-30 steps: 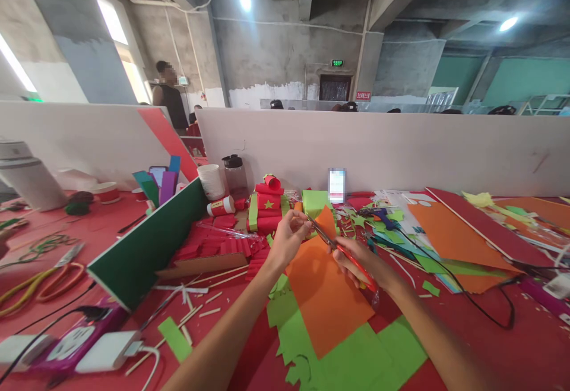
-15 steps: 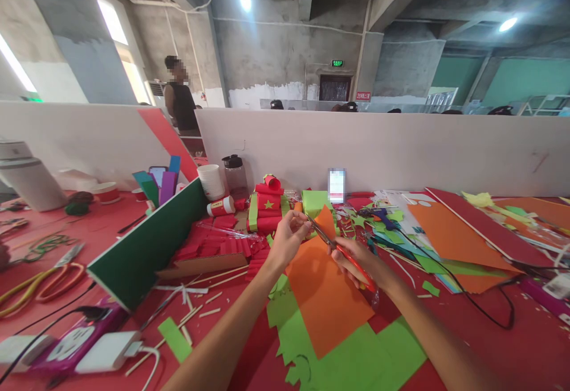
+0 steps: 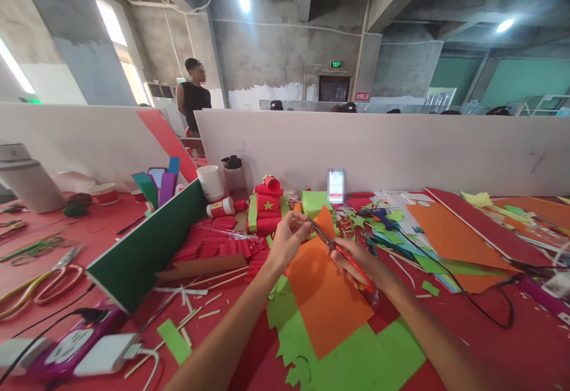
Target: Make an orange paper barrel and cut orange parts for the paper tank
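right hand (image 3: 356, 260) slants red-handled scissors (image 3: 328, 238) toward the curled left hand (image 3: 288, 235)

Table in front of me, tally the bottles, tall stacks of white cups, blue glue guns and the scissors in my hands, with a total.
Bottles, the grey bottle and the clear bottle: 2
Stack of white cups: 1
Blue glue gun: 1
Scissors in your right hand: 1
Total: 5
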Available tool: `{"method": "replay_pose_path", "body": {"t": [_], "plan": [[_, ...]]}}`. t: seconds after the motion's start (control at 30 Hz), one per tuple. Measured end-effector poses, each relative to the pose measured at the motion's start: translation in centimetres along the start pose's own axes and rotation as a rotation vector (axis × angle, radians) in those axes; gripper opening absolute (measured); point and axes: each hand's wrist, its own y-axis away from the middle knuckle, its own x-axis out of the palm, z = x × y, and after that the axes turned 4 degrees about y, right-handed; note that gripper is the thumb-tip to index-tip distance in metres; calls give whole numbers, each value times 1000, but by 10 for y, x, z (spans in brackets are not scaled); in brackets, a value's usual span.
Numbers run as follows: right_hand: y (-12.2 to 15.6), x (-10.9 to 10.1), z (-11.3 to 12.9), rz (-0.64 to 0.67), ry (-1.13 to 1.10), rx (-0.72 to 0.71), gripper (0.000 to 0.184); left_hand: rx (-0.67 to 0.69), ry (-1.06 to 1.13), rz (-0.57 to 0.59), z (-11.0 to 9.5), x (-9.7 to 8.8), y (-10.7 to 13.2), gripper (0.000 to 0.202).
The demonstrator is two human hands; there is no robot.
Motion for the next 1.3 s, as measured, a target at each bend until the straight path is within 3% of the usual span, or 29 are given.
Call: {"method": "replay_pose_path", "body": {"t": [1.3], "plan": [[-5, 18, -11, -32, -179, -58, 51, 26, -15, 32, 2, 0, -1, 22]]}}
